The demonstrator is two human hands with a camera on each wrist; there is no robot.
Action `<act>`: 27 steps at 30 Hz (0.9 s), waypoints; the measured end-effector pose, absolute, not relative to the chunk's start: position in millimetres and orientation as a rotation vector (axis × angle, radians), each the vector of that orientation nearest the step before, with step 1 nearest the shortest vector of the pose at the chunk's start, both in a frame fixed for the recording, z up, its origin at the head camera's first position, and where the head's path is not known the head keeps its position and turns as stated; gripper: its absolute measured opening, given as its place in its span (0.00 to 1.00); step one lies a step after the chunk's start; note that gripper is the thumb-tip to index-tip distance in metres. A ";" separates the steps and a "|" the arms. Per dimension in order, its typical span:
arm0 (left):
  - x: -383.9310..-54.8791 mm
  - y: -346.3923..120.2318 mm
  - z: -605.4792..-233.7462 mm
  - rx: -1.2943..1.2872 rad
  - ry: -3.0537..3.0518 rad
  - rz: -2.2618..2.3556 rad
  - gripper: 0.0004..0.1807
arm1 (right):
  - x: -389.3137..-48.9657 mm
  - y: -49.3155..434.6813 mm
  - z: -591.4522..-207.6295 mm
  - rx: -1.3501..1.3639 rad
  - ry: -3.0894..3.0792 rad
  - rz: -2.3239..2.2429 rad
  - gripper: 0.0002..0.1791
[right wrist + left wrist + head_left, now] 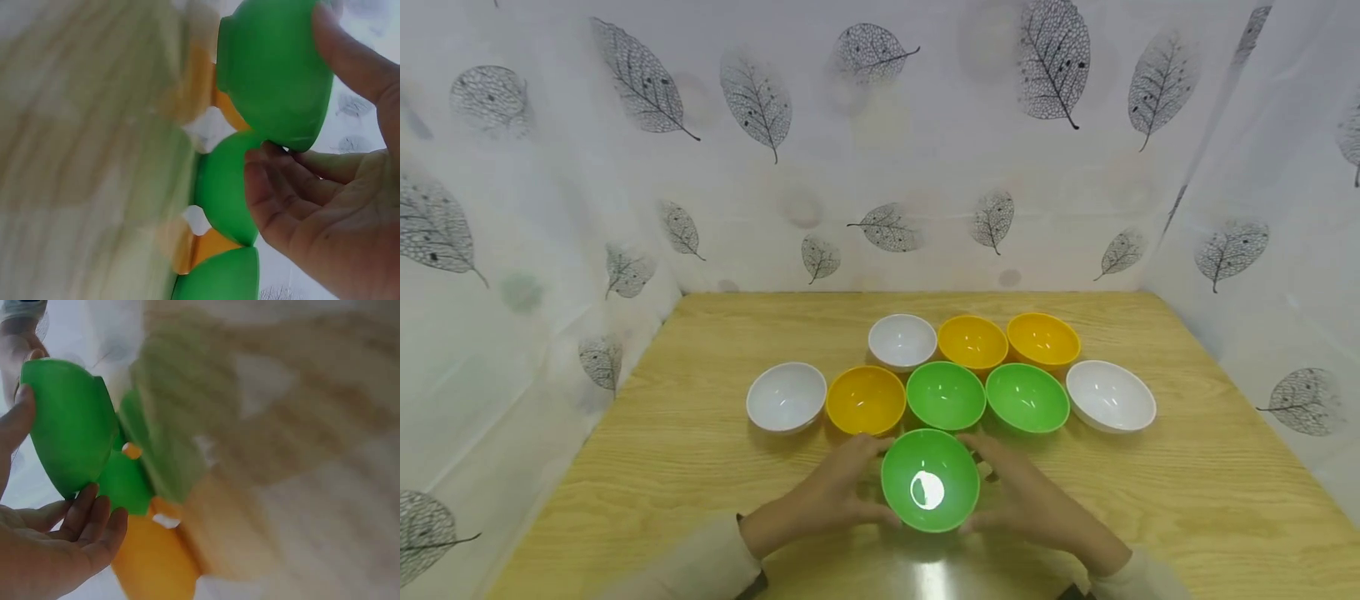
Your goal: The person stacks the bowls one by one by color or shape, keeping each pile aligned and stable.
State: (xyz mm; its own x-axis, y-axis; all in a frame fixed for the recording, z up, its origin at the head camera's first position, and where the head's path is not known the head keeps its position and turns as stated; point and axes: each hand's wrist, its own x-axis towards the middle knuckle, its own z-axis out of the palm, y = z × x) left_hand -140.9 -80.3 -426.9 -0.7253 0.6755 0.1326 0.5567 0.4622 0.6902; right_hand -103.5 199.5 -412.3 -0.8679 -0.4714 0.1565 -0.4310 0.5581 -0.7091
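A green bowl [930, 481] is gripped from both sides, its open side up. At its left side my left hand [825, 497] holds it, with thumb and fingertips against the wall in the left wrist view. My right hand [1028, 500] grips the opposite side; the right wrist view shows its thumb near the rim and fingers at the wall. In the wrist views the held bowl's base is off the tabletop. Just beyond it stand two more green bowls, one left [946, 396] and one right [1027, 398], beside an orange bowl [866, 401].
White bowls stand at the row's left end [786, 397] and right end [1110, 397]. Behind that row are another white bowl [902, 342] and two orange bowls, one [973, 342] next to the other [1043, 339]. Leaf-printed curtains surround the wooden table [647, 492].
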 end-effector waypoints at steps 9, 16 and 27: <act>-131.8 -81.2 -431.4 1.044 2.558 1.063 0.46 | -95.2 197.6 -416.9 -0.757 2.747 -1.101 0.51; -131.2 -80.1 -431.2 0.999 2.517 1.085 0.44 | -94.3 198.3 -416.0 -0.767 2.741 -1.104 0.53; -132.5 -80.8 -429.4 0.975 2.498 1.068 0.44 | -94.0 198.5 -416.5 -0.781 2.727 -1.107 0.54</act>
